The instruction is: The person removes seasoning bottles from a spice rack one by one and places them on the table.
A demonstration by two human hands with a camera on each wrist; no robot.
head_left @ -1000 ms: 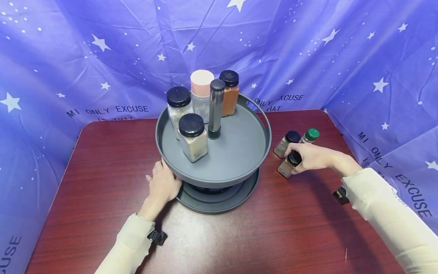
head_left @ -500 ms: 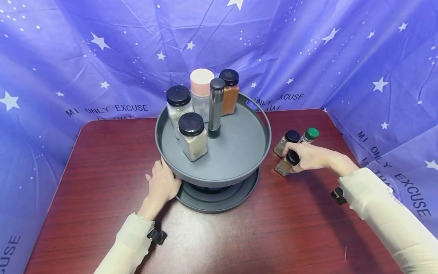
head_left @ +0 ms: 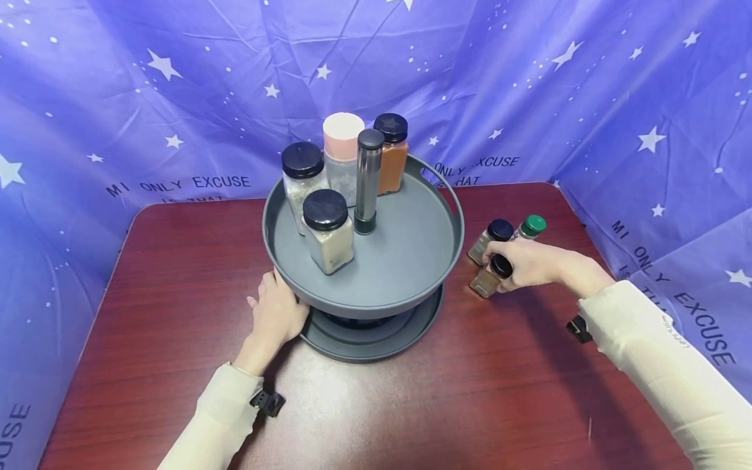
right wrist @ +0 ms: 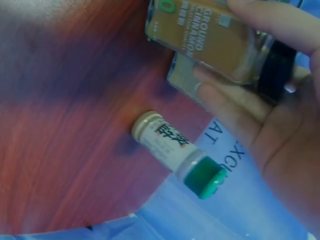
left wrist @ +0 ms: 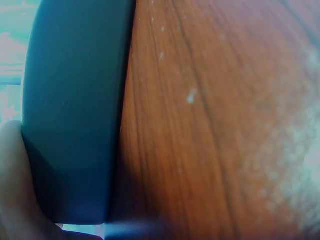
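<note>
The cinnamon jar (right wrist: 220, 47) is gripped near its top by the right hand (head_left: 531, 263), right of the tiered tray (head_left: 405, 261); whether its lower tier (head_left: 411, 331) is gripped by the left hand (head_left: 276, 310) cannot be told. By a sideways swing, the neighbouring jar (head_left: 484, 241) could be toppled.

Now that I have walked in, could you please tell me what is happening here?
A person's right hand grips a jar of ground cinnamon beside a two-tier gray stand, and their left hand touches its lower tray. Four lidded containers stand on the upper tray; a second black-lidded jar and a green-capped bottle are on the table near the right hand.
</note>
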